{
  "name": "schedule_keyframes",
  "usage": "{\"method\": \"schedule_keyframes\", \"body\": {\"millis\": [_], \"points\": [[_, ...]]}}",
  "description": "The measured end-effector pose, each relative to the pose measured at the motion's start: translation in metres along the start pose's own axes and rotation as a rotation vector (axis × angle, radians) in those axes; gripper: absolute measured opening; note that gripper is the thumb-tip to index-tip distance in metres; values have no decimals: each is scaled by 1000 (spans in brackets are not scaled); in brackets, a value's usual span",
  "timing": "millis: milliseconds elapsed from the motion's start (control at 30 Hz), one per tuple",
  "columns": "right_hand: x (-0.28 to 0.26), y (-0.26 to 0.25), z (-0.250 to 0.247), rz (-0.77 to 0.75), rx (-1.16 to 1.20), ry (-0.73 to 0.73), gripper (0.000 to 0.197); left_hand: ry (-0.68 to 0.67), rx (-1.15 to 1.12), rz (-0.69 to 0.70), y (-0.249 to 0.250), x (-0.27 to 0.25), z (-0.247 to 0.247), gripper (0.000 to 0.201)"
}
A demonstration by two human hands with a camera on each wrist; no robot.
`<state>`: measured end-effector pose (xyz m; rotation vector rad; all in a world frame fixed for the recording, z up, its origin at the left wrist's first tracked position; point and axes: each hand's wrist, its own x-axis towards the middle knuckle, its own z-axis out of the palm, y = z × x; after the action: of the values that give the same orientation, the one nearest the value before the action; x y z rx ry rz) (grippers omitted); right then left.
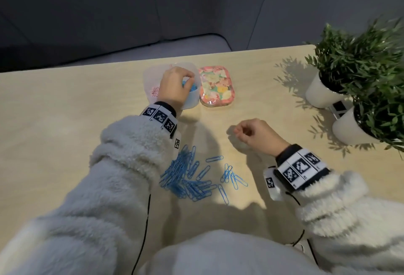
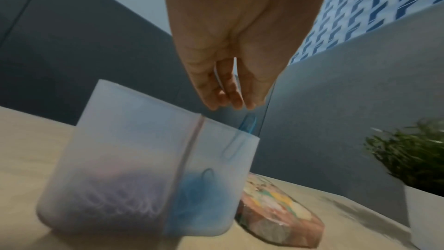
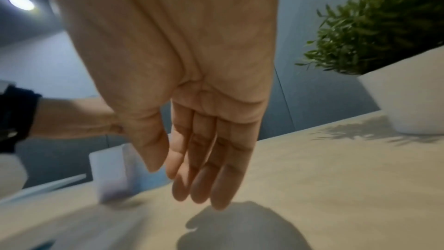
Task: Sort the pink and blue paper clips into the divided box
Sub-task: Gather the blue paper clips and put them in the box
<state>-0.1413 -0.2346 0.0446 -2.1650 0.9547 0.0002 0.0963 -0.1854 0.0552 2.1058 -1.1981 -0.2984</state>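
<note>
Blue paper clips (image 1: 185, 178) lie heaped, glossy; both hands' fingers (image 3: 204, 178) relaxed, holding nothing.

You wear a fluffy cream fleece with thick, ribbed-looking sleeves (image 1: 113, 178). Each wrist carries a black band (image 1: 303, 168) faced with white tiles printed with black square code markings; 3 tiles show on each. A thin black cable (image 1: 143, 237) runs down beside your left sleeve.
</note>
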Motion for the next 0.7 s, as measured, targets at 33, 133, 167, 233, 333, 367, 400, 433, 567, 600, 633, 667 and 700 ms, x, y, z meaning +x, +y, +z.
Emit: {"method": "schedule_keyframes", "body": {"millis": [33,133,167,233,333,367,400,433,567,600,633,667,700], "points": [[-11,7,4,23,-25,-30,34,-7,26,38,0,-7,0,22],[-47,24,25,114,-78,-143,27,-7,94,146,0,-36,3,23],[-56,28,34,132,-98,-157,32,-27,127,175,-1,-49,6,22],[-71,31,51,138,-112,-138,45,-219,169,182,-2,-76,13,22],[-81,29,71,94,-119,-112,71,-599,190,162,-4,-114,25,41],[-81,27,77,84,-132,-111,81,-658,214,145,-5,-123,27,47],[-81,25,81,81,-147,-104,87,-682,246,129,-6,-130,30,50],[-80,22,86,79,-164,-87,89,-688,275,108,-7,-135,32,51],[-71,14,91,85,-181,-40,69,-641,280,53,-5,-147,39,29],[-68,13,91,81,-173,-28,62,-629,277,60,-4,-148,41,24],[-65,12,90,73,-160,-5,54,-615,268,70,-2,-147,44,21],[-63,12,89,68,-145,23,46,-604,252,77,0,-146,47,21],[-61,13,89,66,-129,50,40,-595,234,82,3,-145,50,23]]}}
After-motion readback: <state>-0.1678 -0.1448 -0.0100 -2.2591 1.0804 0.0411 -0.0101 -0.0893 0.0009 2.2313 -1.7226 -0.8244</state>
